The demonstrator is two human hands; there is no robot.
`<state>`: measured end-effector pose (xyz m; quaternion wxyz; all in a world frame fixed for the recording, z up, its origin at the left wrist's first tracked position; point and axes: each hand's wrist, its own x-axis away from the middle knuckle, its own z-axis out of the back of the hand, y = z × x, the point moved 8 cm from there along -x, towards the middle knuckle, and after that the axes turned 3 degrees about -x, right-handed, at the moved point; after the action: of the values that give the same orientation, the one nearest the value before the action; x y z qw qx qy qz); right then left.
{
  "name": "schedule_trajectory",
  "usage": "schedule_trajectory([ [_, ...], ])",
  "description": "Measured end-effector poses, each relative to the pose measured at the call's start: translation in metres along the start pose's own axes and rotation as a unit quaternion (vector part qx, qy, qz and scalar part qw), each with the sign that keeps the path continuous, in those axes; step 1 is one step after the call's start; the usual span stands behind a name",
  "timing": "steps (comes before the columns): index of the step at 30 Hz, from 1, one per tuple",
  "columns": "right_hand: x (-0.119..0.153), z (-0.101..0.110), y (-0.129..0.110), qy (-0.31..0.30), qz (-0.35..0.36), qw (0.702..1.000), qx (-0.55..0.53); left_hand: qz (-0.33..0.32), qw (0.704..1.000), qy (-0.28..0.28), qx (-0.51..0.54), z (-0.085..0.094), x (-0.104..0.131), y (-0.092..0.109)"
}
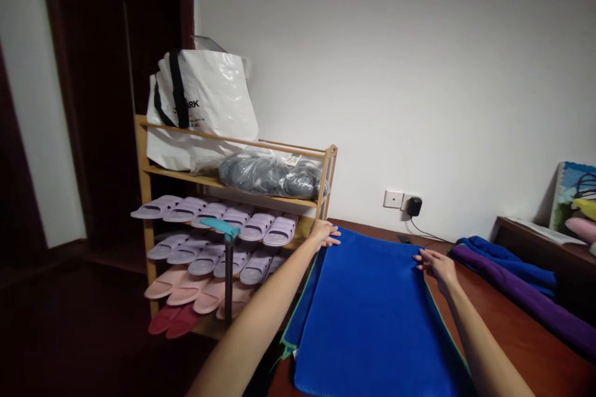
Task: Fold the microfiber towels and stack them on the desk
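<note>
A blue cloth point(372, 310) with green stitched edging lies folded in layers along a brown wooden table point(512, 310). My left hand point(325, 234) pinches its far left corner, fingers bent over the edge. At the far right corner, my right hand point(435, 265) grips the cloth between thumb and fingers. The far edge is stretched between both hands. On the left side a lower layer sticks out past the upper one, with loose green threads at its near corner.
Left of the table stands a wooden rack point(144, 248) with several slippers point(279, 231), a white bag point(218, 90) and a plastic-wrapped grey bundle point(265, 173). A teal-topped handle point(228, 229) rises before it. Rolled purple cloth point(516, 291) lies right; a black plug point(414, 206) is on the wall.
</note>
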<state>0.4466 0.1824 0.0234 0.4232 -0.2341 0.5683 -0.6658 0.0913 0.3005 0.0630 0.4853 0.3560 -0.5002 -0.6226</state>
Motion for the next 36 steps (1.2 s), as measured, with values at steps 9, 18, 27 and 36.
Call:
schedule_trajectory([
  [9,0.017,-0.079,0.034,-0.142,0.108,0.935,0.307,-0.17,0.941,-0.029,-0.291,-0.058,0.01,-0.038],
  [18,0.04,-0.085,0.028,-0.125,0.121,0.853,0.491,-0.208,0.85,-0.041,-0.482,-0.079,0.028,-0.054],
  [27,0.062,-0.153,-0.015,-0.162,0.153,0.835,0.503,-0.201,0.832,-0.044,-0.514,-0.109,0.033,-0.038],
  [36,0.046,-0.167,0.01,-0.162,0.097,0.85,0.492,-0.169,0.841,-0.016,-0.513,-0.107,0.002,-0.055],
])
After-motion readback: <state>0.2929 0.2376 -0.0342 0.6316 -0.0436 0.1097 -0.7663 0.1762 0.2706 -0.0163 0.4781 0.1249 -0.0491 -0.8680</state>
